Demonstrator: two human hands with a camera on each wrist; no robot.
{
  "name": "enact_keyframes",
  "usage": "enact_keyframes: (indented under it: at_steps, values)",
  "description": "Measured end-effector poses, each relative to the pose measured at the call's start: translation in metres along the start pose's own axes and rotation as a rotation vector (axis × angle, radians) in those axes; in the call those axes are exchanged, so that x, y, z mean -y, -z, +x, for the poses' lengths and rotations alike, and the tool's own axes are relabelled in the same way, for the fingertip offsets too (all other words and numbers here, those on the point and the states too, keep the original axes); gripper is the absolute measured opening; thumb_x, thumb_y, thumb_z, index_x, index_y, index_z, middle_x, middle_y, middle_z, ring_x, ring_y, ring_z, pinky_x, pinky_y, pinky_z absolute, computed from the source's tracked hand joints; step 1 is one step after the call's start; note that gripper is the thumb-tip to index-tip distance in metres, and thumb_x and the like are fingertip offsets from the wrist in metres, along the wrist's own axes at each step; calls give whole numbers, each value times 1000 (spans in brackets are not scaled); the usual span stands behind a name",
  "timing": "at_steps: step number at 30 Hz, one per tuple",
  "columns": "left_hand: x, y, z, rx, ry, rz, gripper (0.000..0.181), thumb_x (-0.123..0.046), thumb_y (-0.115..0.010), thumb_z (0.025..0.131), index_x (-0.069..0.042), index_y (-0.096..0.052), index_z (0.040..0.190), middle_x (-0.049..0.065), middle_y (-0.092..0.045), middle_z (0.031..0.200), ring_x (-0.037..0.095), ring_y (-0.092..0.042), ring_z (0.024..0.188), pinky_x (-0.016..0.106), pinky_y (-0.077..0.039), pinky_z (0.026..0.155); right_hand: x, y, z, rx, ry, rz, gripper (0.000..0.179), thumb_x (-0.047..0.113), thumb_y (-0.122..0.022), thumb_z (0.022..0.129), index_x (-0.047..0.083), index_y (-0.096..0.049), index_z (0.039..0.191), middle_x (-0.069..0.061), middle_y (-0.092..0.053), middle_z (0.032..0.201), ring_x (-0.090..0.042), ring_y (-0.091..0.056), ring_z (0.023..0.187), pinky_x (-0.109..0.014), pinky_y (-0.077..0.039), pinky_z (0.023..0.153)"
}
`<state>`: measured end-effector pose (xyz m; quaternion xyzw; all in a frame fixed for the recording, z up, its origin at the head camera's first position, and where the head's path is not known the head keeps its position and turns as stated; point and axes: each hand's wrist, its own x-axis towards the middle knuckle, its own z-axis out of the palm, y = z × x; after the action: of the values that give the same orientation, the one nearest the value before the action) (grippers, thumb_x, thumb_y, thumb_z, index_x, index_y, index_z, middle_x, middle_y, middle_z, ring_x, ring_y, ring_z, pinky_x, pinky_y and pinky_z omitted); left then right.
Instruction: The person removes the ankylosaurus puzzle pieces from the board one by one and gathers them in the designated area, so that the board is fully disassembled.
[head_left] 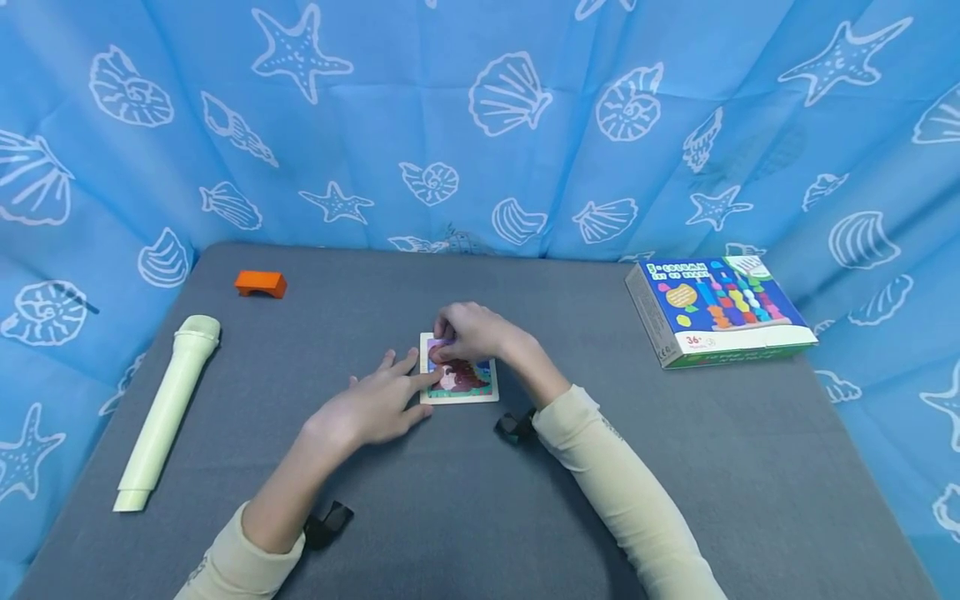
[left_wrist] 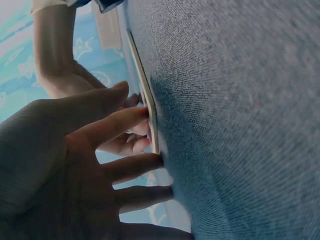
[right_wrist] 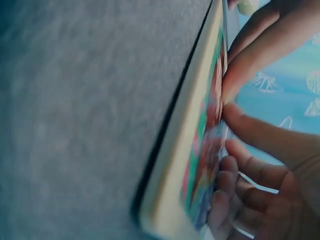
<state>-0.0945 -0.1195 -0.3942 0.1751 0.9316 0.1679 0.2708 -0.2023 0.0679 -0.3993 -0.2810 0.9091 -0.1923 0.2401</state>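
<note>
Lying splayed, left hand (head_left: pixel 377 404) touches picture board (head_left: pixel 468 385).

The puzzle (head_left: pixel 467 379) lies on the table (head_left: pixel 750 467) between the microphone (head_left: pixel 167 417), left, and the box (head_left: pixel 723 312), right.

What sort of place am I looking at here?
Probably an indoor play or activity corner, perhaps set up for filming. A blue seashell-print curtain hangs behind a grey table, on which lie a small picture board and a colourful toy box.
</note>
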Motion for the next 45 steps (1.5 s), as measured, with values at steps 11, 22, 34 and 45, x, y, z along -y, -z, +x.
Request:
enact_keyframes:
  at_steps: [11,22,34,45]
  values:
    - [-4,4,-3,20,20,-10,58,-35,-59,113,-27,-42,168,21,-16,182,55,-13,167,92,-28,113,-9,1,4,-11,46,124,20,21,-84,97,8,-72,108,-6,-73,104,-15,-66,92,-28,-56,82]
    - [7,-5,5,3,-2,-8,61,-41,-63,111,-37,-41,168,19,-17,183,58,-15,165,95,-27,108,-11,1,-5,-100,189,248,10,6,-81,96,8,-80,106,-6,-79,97,-12,-72,86,-24,-60,79]
    - [4,-6,7,1,29,7,62,-41,-63,110,-38,-41,168,18,-20,183,55,-15,167,93,-26,111,-52,17,-29,-141,160,543,19,3,-81,96,1,-80,115,-14,-80,104,-14,-76,86,-25,-61,79]
    - [-6,3,-1,6,44,6,61,-36,-61,112,-31,-40,169,19,-19,182,53,-13,168,90,-26,116,-94,28,-45,-250,-7,566,24,3,-83,94,0,-80,117,-20,-81,113,-11,-77,88,-21,-60,80]
